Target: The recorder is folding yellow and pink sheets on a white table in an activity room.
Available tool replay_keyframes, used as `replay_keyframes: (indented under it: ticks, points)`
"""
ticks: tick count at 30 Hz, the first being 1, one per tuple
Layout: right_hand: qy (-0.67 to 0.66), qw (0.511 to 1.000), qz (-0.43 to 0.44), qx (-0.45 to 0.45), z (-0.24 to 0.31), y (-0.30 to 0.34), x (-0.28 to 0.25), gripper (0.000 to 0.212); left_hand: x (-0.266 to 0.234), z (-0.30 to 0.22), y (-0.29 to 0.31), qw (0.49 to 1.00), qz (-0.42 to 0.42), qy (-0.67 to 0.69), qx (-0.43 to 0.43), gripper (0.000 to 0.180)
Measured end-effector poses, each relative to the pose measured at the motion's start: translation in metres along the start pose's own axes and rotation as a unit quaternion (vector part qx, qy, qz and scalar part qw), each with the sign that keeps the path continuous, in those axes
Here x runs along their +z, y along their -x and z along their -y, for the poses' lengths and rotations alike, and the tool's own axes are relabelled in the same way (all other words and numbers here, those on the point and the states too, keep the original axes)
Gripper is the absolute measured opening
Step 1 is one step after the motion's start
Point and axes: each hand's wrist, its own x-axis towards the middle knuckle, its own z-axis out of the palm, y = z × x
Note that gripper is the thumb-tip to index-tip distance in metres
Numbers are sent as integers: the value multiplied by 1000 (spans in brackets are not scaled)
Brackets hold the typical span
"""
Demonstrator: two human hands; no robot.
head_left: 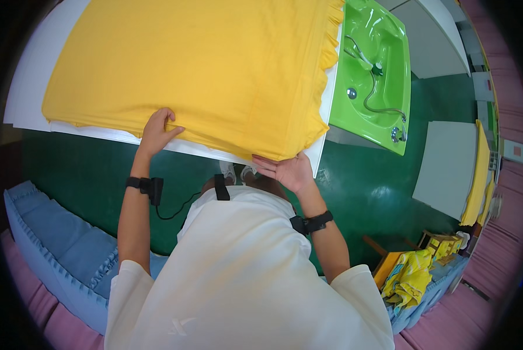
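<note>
Head cam: 2 hands (pixel 154 133) (pixel 293 172) at 1 yel. sheet (pixel 197 64)

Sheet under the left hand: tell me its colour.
Plain yellow; the sheet shows best in the head view.

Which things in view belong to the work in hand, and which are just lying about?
In hand:
- yellow sheet, its near edge at both hands
- white surface beneath it
- left hand, at the front edge
- right hand, at the near right corner

Lying about:
- green basin
- blue sofa
- yellow patterned cloth
</note>
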Motion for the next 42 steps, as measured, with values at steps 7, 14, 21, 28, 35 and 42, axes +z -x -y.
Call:
replay_keyframes:
  ticks: [7,14,21,28,35,42]
  points:
    - [-28,982,-34,-185,-1,-13,17,61,-4,0,2,1000,-3,17,-4,34]
    - [59,931,-239,-269,0,-17,-8,46,-2,3,3,1000,-15,24,5,33]
    - [460,590,-503,-433,13,27,-25,38,-3,8,5,999,-29,25,23,33]
    - [390,797,-364,-282,41,-38,8,45,1,15,4,997,-45,15,62,35]
    - [260,875,-284,-294,28,-45,-4,43,-6,17,-1,997,-41,-29,54,42]
    - [251,934,-203,-150,-24,-72,12,44,-47,79,12,992,-61,-106,17,40]
